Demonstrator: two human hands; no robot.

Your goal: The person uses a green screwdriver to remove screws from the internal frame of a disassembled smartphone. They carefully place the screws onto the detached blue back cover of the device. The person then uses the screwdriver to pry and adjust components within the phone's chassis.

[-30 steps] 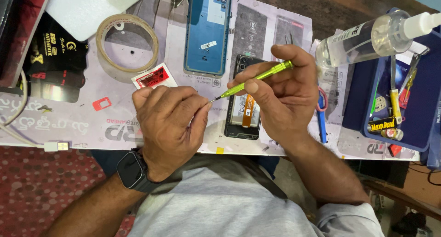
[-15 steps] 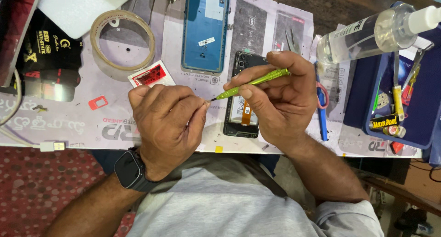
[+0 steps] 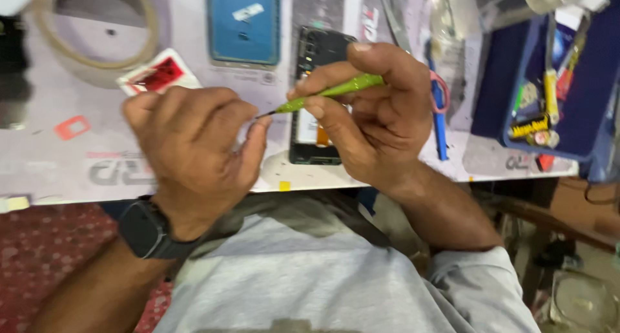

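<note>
At frame centre the right hand [image 3: 381, 120] pinches a green screwdriver [image 3: 323, 94] above an opened phone [image 3: 315, 100], its tip meeting the left hand's [image 3: 194, 145] curled fingers.

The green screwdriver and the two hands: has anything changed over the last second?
Little changed. The right hand keeps its grip on the green screwdriver, its tip still at the left hand's fingertips. Both hands have drifted a little toward the person's body, and the camera has come closer. The opened phone, blue back cover, tape roll and blue tray lie where they were.
</note>
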